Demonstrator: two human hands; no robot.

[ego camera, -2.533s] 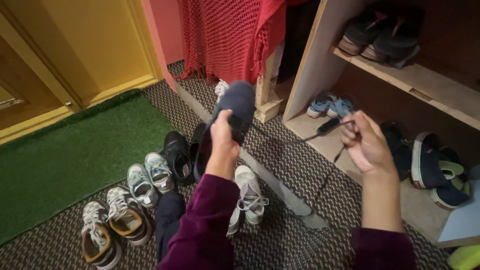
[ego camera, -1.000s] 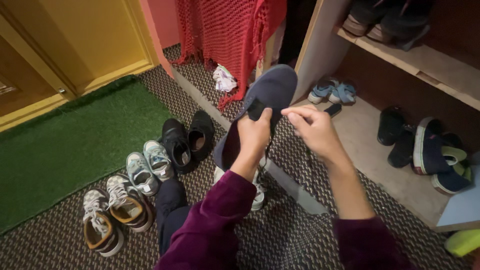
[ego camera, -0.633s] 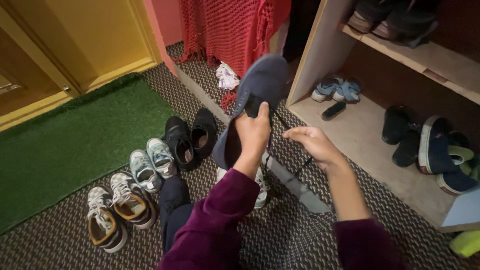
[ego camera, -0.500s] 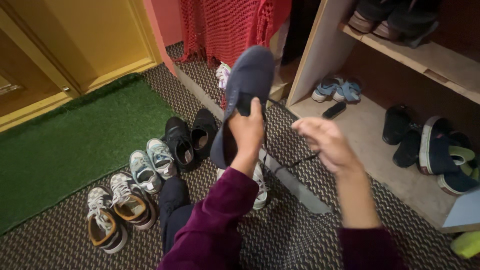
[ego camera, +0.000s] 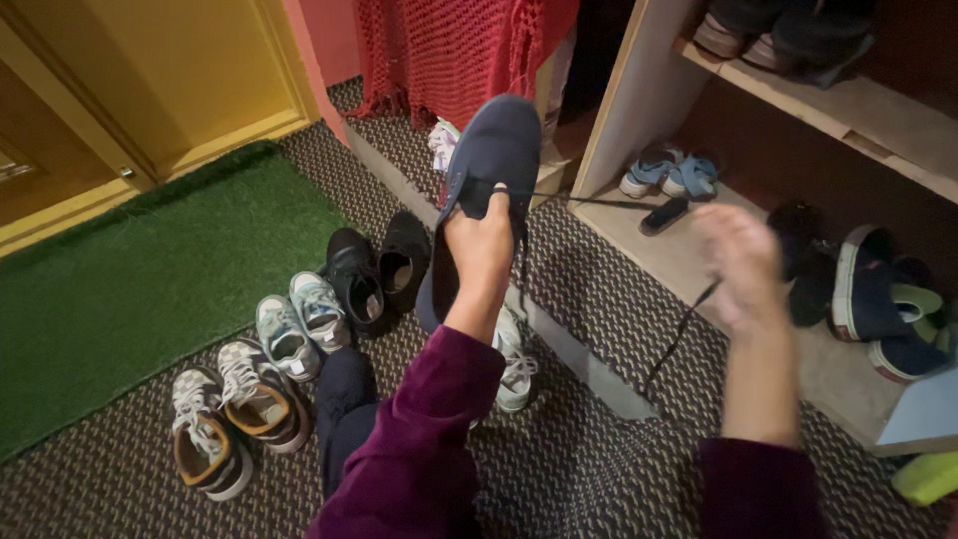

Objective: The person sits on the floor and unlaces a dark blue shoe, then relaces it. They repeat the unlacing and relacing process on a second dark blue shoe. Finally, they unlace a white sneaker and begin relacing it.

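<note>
My left hand [ego camera: 481,250] grips a dark blue canvas shoe [ego camera: 489,160] by its tongue area, holding it up toe-first over the floor. A black shoelace [ego camera: 599,203] runs taut from the shoe's eyelets to the right, then hangs down as a loose end. My right hand [ego camera: 738,265], blurred with motion, is out to the right over the shelf's bottom board, pinching that lace. Both sleeves are dark purple.
A wooden shoe shelf [ego camera: 848,125] at right holds dark slip-ons [ego camera: 878,299], small light-blue sandals [ego camera: 667,178] and shoes above. On the woven floor mat: black shoes [ego camera: 377,269], light-blue sneakers [ego camera: 294,324], checkered sneakers [ego camera: 225,419], white sneaker [ego camera: 511,364]. Green turf mat [ego camera: 140,289], red knit cloth [ego camera: 449,55].
My right hand has swept from close beside the shoe out to the right, drawing the lace taut through the eyelets. The left hand keeps the shoe raised, tilted slightly differently.
</note>
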